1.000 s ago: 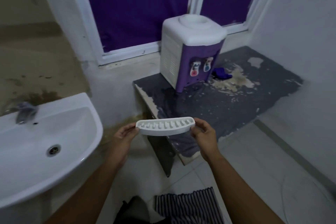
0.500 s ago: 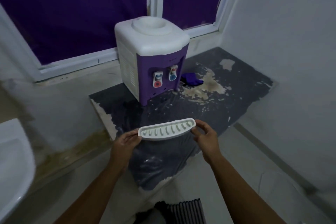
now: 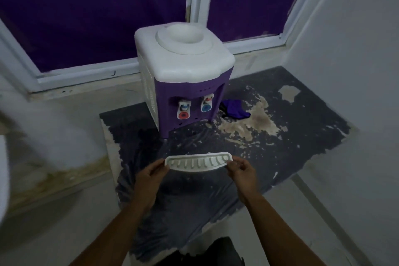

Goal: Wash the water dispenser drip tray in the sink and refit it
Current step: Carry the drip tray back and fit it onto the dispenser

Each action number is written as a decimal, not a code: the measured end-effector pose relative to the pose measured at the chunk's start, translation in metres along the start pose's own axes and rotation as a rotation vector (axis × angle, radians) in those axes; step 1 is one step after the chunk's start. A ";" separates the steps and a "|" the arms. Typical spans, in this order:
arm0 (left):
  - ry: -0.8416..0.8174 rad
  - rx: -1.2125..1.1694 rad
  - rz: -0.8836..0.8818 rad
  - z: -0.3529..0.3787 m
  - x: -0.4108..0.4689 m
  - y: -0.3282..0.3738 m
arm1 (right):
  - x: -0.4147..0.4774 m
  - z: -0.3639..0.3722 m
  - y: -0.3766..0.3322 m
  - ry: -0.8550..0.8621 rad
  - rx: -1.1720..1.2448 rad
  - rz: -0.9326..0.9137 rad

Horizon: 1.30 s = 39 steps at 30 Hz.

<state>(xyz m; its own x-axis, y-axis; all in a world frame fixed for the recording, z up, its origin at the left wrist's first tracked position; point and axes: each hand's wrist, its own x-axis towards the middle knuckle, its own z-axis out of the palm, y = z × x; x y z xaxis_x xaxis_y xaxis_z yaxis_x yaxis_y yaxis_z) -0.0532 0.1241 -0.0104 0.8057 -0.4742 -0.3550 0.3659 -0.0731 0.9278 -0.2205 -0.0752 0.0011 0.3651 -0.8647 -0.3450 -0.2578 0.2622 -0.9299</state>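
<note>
I hold a white slotted drip tray [image 3: 197,162] level in front of me, slots facing up. My left hand [image 3: 149,176] pinches its left end and my right hand [image 3: 241,170] pinches its right end. Beyond it stands the water dispenser [image 3: 183,75], white on top with a purple front, a red tap and a blue tap, and no bottle. The tray hovers over the dark counter [image 3: 302,134], a short way in front of the dispenser's base. Only a white sliver of the sink [image 3: 3,179] shows at the left edge.
A crumpled purple cloth [image 3: 234,108] lies on the counter right of the dispenser. The counter's dark coating is peeling and looks wet. A window with purple covering is behind, a white wall rises on the right, and the tiled floor lies below.
The view has swung right, away from the sink, and closer to the dispenser. Both hands have carried the tray along, still held at its two ends.
</note>
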 end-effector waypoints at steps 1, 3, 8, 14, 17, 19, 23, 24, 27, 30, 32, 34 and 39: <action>0.024 -0.004 -0.016 0.004 0.003 -0.002 | 0.010 0.002 -0.001 -0.013 -0.010 0.003; 0.050 -0.015 -0.034 0.015 0.011 -0.003 | 0.033 0.006 -0.003 -0.034 -0.031 0.014; 0.082 -0.046 -0.040 0.047 0.030 0.000 | 0.104 0.021 -0.011 -0.143 -0.098 0.042; 0.215 -0.108 -0.036 0.091 0.061 0.002 | 0.169 0.043 -0.017 -0.285 -0.229 0.066; 0.292 -0.169 -0.108 0.110 0.082 0.004 | 0.196 0.049 -0.014 -0.317 -0.208 0.159; 0.360 -0.197 -0.145 0.117 0.092 0.007 | 0.213 0.051 -0.012 -0.331 -0.244 0.161; 0.364 -0.158 -0.182 0.128 0.108 0.012 | 0.237 0.061 -0.012 -0.370 -0.296 0.160; 0.367 -0.167 -0.189 0.130 0.112 0.013 | 0.242 0.065 -0.013 -0.376 -0.273 0.184; 0.420 -0.214 -0.201 0.134 0.123 0.016 | 0.254 0.075 -0.016 -0.394 -0.227 0.219; 0.447 -0.262 -0.202 0.137 0.130 0.019 | 0.260 0.081 -0.018 -0.391 -0.148 0.263; 0.458 -0.281 -0.190 0.138 0.134 0.019 | 0.264 0.084 -0.018 -0.389 -0.148 0.259; 0.482 -0.307 -0.182 0.140 0.137 0.019 | 0.266 0.085 -0.019 -0.391 -0.120 0.262; 0.491 -0.387 -0.160 0.145 0.144 0.020 | 0.266 0.084 -0.013 -0.379 -0.088 0.248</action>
<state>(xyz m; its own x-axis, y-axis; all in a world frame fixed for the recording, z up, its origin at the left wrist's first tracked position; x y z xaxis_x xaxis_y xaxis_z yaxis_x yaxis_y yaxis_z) 0.0026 -0.0731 -0.0261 0.8130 -0.0201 -0.5819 0.5668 0.2557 0.7832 -0.0445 -0.2731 -0.0893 0.5796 -0.5588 -0.5931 -0.4476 0.3899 -0.8048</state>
